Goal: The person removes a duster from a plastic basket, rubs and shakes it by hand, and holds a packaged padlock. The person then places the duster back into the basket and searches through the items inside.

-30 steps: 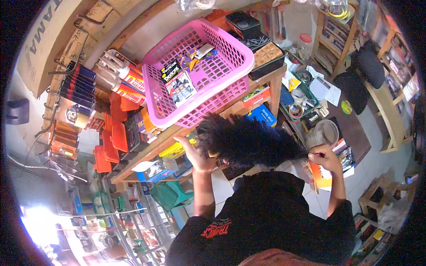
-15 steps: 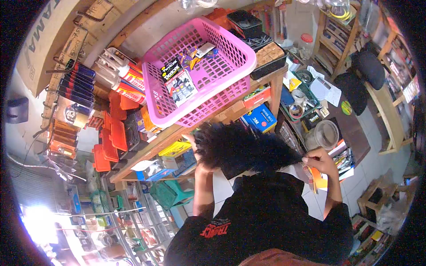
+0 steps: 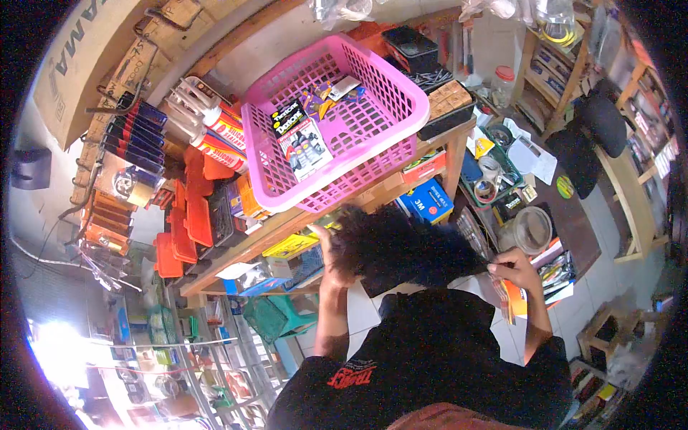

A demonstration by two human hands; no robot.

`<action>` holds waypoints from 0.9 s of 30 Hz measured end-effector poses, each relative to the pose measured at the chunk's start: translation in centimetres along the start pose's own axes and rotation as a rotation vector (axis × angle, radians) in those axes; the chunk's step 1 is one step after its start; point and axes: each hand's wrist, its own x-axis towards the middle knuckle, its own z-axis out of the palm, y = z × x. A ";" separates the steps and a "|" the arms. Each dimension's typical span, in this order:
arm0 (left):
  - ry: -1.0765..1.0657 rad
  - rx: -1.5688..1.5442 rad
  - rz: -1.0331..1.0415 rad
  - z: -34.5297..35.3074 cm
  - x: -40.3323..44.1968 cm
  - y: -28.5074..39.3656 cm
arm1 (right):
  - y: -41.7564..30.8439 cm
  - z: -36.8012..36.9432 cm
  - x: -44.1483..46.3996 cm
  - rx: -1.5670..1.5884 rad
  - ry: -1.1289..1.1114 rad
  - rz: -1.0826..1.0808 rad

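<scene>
A black, bushy feather duster [image 3: 405,247] stretches between my hands in front of my black shirt. My left hand [image 3: 335,261] is closed around its left end. The thumb shows at the edge, and the dark tufts cover most of the fingers. At the tapered right end, my right hand [image 3: 510,269] pinches the tip between thumb and fingers. Any handle is hidden. Just beyond the duster is a wooden shelf [image 3: 287,223] bearing a pink plastic basket [image 3: 344,163]. Inside the basket lie black-and-white packets [image 3: 304,147] and several small purple-and-yellow packets [image 3: 319,104].
Left of the basket stand sealant tubes [image 3: 222,136] and orange bins [image 3: 190,222]. A blue box [image 3: 428,201] sits beneath the shelf top. To the right are a clear round tub [image 3: 527,231] and a green tray [image 3: 505,186]. A green stool [image 3: 283,315] stands left below.
The view has shifted slightly, so the basket and shelf appear a little further right and lower. Both hands keep their hold on the duster, with only slight movement.
</scene>
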 end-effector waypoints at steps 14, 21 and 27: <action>0.154 -0.314 0.131 3.3 0.0 3.1 | -1.7 3.5 0.4 0.117 0.171 0.077; 0.292 -0.512 0.302 6.8 0.1 4.5 | -0.7 6.0 -0.8 0.120 0.179 0.067; 0.180 -0.475 0.437 5.5 0.8 4.1 | 0.8 10.1 -2.0 0.110 0.114 0.031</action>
